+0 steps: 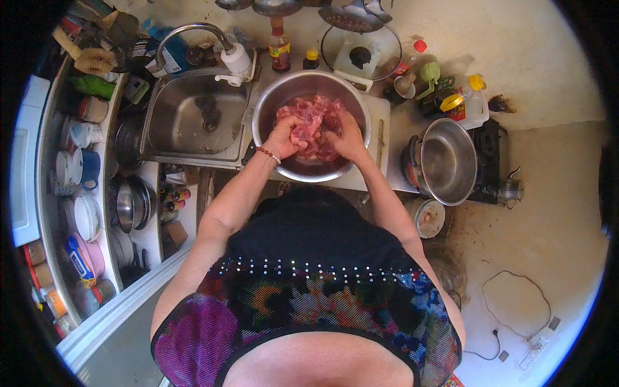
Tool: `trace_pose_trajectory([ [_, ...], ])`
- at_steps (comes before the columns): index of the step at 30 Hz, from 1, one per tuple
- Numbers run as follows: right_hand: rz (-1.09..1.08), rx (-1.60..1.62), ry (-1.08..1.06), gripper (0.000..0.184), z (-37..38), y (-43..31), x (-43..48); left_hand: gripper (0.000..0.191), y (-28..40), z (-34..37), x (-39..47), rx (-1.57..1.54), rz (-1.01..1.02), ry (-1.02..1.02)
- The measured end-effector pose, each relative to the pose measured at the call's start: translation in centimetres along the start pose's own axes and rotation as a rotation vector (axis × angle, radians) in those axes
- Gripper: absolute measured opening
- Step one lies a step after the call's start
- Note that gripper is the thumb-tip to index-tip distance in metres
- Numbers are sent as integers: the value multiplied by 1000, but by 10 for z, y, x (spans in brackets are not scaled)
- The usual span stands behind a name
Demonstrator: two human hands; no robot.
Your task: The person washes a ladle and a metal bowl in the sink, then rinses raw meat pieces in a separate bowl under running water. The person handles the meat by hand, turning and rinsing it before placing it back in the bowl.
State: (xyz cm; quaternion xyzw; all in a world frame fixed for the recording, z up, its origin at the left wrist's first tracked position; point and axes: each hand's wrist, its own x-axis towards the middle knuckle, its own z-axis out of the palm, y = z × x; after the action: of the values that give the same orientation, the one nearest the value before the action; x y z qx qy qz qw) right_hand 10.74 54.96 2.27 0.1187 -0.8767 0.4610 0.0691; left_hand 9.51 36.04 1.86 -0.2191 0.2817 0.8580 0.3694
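Pieces of raw red meat (313, 113) are heaped in a wide stainless steel bowl (267, 154) in front of me. My left hand (286, 137), with a beaded bracelet at the wrist, is inside the bowl with its fingers curled around some of the meat. On the heap's right side my right hand (349, 138) presses in, its fingers around the pieces and its fingertips partly hidden by them. The bowl stands on a pale cutting board (381, 130). A black knife handle (249, 153) pokes out beside the bowl's left edge.
To the left is a steel sink (193, 140) with a curved faucet (193, 26). Bottles, including a sauce bottle (279, 51), and a glass lid (333, 46) stand behind the bowl. An empty steel basin (449, 162) sits at right by the black stove (486, 159). Shelves hold dishes (87, 217).
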Motion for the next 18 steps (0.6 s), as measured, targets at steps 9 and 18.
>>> trace_pose_trajectory([
  [9, 198, -8, -258, 37, 4, -2, 22, 23, -12, 0, 6, 213, 64, -24],
  [18, 451, -51, -23, 32, -5, 11, 20, 29, 6, 7, 20, 772, 518, 220],
])
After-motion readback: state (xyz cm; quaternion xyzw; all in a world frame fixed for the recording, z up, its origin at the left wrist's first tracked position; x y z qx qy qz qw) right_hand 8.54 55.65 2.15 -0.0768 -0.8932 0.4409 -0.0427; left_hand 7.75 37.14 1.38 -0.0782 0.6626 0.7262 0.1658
